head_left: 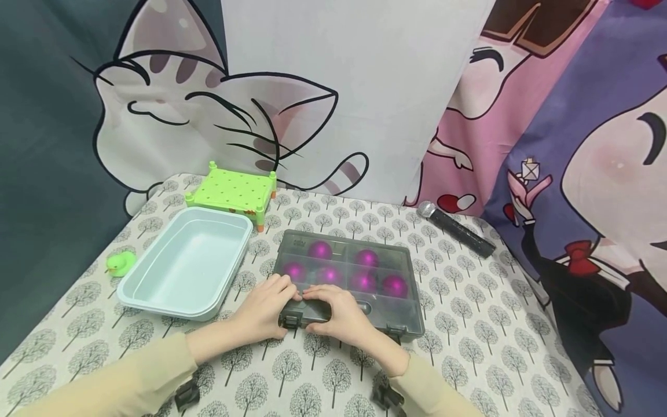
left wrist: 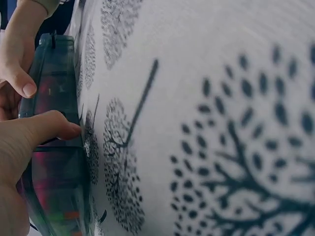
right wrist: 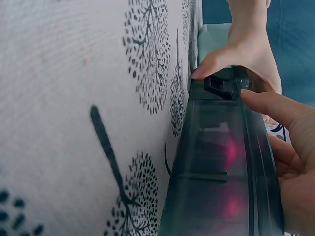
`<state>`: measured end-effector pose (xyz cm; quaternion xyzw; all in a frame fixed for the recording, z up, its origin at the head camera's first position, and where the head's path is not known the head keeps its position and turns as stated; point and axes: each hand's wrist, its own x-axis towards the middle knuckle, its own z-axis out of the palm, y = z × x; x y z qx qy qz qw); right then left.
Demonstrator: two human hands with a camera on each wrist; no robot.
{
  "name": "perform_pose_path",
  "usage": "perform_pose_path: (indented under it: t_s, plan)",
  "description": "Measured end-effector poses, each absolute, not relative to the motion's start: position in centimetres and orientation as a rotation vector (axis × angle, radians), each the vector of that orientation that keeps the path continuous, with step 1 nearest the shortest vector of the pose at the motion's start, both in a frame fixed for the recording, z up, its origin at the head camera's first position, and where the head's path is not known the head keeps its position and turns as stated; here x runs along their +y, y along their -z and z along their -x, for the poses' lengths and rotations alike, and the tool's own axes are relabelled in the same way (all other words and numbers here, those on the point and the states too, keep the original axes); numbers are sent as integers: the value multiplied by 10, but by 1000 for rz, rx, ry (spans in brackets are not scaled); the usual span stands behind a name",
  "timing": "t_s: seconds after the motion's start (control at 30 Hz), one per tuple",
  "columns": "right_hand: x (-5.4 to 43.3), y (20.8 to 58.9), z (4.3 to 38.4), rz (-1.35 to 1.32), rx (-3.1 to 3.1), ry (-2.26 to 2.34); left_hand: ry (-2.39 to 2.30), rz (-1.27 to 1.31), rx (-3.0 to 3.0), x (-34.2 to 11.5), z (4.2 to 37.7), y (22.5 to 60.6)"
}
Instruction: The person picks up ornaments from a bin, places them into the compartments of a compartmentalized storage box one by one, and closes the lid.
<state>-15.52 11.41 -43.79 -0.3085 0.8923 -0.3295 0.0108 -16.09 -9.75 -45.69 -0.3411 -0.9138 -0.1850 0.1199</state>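
A translucent grey compartment box (head_left: 344,243) with its lid down lies on the table, several glowing-pink balls (head_left: 366,258) showing through. My left hand (head_left: 266,308) grips its front left corner, fingers over the lid and thumb low on the front side. A dark latch (right wrist: 219,87) sits by that thumb in the right wrist view, sticking out from the box. Close beside, my right hand (head_left: 341,315) holds the front edge, its fingers on top of the lid and the thumb at the front wall. A second latch (head_left: 396,330) shows at the front right.
A pale blue tub (head_left: 182,260) stands left of the box, with a green toy duck (head_left: 121,263) beside it. Behind the tub is a small green perforated stand (head_left: 234,190). A black microphone (head_left: 455,229) lies at the back right. Cartoon curtains (head_left: 365,87) hang behind the table.
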Motion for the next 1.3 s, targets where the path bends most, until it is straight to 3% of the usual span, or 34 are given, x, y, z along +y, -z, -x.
perform_pose_path:
  t_s: [0.43,1.3]
  plan:
    - [115,438,157,958,2781,988,775,1060,-2770,-107,161,438]
    - [114,438,154,962,2783,1010,775,1013,-2704,-104,161,436]
